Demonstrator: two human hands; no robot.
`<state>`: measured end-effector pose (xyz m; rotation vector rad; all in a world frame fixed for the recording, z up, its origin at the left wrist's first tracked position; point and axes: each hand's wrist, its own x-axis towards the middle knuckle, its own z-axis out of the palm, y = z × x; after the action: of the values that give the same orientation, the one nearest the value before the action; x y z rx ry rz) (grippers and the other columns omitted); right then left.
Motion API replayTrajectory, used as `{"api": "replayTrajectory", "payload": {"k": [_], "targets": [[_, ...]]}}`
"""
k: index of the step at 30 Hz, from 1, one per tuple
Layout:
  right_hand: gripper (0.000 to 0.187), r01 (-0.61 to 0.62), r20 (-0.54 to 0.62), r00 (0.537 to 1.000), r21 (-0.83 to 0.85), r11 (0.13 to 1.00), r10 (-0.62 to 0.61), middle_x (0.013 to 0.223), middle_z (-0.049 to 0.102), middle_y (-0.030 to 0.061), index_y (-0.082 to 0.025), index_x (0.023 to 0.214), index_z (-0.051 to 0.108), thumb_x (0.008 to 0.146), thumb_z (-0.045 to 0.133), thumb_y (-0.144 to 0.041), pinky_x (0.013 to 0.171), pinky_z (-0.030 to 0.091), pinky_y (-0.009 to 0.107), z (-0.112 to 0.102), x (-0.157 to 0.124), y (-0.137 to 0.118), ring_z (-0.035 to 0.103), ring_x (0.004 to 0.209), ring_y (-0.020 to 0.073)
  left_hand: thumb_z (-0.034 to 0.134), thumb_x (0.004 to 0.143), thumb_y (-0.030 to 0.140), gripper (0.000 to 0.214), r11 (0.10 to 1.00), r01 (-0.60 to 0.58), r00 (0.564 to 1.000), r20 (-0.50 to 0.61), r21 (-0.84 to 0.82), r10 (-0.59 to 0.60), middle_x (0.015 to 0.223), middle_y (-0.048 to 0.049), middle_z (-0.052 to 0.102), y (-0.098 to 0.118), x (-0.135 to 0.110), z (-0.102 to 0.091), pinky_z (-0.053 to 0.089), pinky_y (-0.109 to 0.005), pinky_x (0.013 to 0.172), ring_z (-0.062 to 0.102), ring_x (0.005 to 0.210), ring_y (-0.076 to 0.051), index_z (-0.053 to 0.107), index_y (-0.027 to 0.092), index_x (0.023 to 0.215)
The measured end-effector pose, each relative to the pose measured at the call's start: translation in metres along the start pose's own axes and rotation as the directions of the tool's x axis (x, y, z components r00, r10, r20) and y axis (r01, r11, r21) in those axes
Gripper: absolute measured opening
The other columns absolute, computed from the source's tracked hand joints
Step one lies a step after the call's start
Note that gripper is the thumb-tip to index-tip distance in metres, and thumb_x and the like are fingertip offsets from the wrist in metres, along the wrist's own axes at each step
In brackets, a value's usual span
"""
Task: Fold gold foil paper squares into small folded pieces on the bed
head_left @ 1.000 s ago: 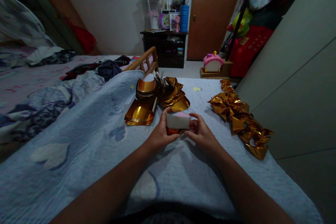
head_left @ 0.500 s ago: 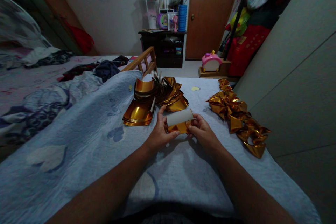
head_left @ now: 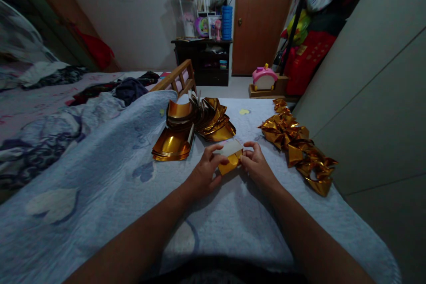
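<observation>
Between my two hands is a sheet of gold foil paper, partly folded over, with its white backing showing on the far side. My left hand is closed on its left end, thumb and fingers pinching the fold. The fingers of my right hand pinch the right end. Just beyond lie curved stacks of gold foil sheets, some fanned out. To the right, a row of folded gold foil pieces stretches along the bed's edge.
A light blue bedspread with heart shapes lies under everything. Rumpled bedding covers another bed on the left, by a wooden rail. A pale cabinet stands close on the right. A pink toy sits beyond the bed.
The sheet's white side shows less and more gold faces me, as it is folded over. My left fingers have moved from the end onto the sheet's top. The view has shifted slightly.
</observation>
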<state>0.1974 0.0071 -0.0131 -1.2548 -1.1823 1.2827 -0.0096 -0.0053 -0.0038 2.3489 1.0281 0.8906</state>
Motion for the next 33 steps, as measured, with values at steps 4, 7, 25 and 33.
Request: {"api": "replayTrajectory", "payload": {"k": [4, 7, 25, 33], "targets": [[0.017, 0.127, 0.029, 0.992, -0.150, 0.981, -0.124, 0.071, 0.054, -0.0050, -0.024, 0.087, 0.047, 0.072, 0.054, -0.027, 0.059, 0.040, 0.025, 0.000, 0.002, 0.002, 0.052, 0.064, 0.0143, 0.060, 0.084, 0.010, 0.026, 0.991, -0.043, 0.999, -0.019, 0.126, 0.046, 0.133, -0.0095, 0.050, -0.002, 0.000, -0.001, 0.055, -0.040, 0.090, 0.058, 0.102, -0.022, 0.070, 0.022, 0.104], [0.007, 0.172, 0.080, 0.985, -0.288, 0.942, -0.156, 0.073, 0.057, -0.0024, -0.022, 0.081, 0.054, 0.075, 0.050, -0.025, 0.064, 0.042, 0.028, -0.002, 0.000, -0.002, 0.055, 0.069, 0.0157, 0.062, 0.084, 0.011, 0.026, 0.965, -0.064, 0.997, -0.032, 0.253, 0.075, 0.126, -0.0077, 0.056, 0.000, -0.001, -0.001, 0.051, -0.040, 0.089, 0.055, 0.098, -0.022, 0.074, 0.026, 0.102], [0.017, 0.441, 0.360, 0.897, -0.715, 0.543, -0.256, 0.093, 0.063, 0.0062, -0.019, 0.084, 0.070, 0.085, 0.058, -0.007, 0.084, 0.041, 0.033, -0.004, -0.003, 0.002, 0.053, 0.093, 0.0214, 0.057, 0.090, 0.018, 0.010, 0.977, -0.143, 0.957, 0.275, 0.161, 0.095, 0.091, -0.0061, 0.065, 0.008, 0.002, -0.001, 0.047, -0.032, 0.077, 0.058, 0.086, -0.020, 0.066, 0.019, 0.094], [0.022, 0.542, 0.520, 0.829, -0.655, 0.526, -0.206, 0.097, 0.065, 0.0065, -0.018, 0.085, 0.067, 0.075, 0.054, -0.003, 0.086, 0.040, 0.034, -0.001, -0.013, -0.010, 0.054, 0.095, 0.0213, 0.058, 0.090, 0.017, 0.009, 0.996, -0.057, 0.968, 0.250, 0.075, 0.036, 0.087, -0.0056, 0.066, 0.004, 0.002, 0.001, 0.047, -0.031, 0.078, 0.061, 0.086, -0.020, 0.067, 0.018, 0.089]]}}
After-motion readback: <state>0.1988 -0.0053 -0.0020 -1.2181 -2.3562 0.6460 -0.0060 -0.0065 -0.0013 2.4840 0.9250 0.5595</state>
